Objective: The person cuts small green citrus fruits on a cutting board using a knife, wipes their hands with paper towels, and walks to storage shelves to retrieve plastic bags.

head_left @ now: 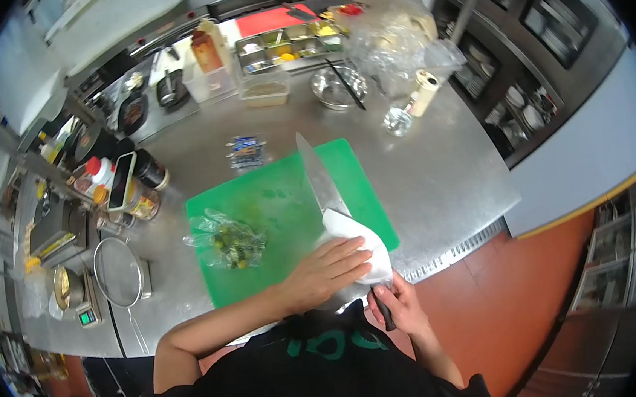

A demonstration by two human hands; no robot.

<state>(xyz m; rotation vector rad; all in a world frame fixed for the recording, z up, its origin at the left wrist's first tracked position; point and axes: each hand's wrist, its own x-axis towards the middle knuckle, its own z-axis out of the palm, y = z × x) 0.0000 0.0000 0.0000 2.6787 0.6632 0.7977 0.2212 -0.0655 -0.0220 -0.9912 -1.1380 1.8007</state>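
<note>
Right hand [403, 304] on handle [388, 321], left hand [328, 271] on cloth [359, 234]

Grips the knife [322, 179] by its black handle, fingers wrapped round. Lays the left hand nearly flat over the white cloth, perhaps paper, on the lower blade [326, 192]; cannot tell whether pinching. Points tip-away over the green cutting board [289, 214]. Expect a stiff, fairly weighty, probably slick blade; hold by the handle, clear of the edge. Expect soft, easily cut cloth.

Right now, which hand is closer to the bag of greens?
Left. The left hand, on the white cloth or paper, is right of the bag; the right hand, on the knife handle, is farther right and nearer the body.
</note>
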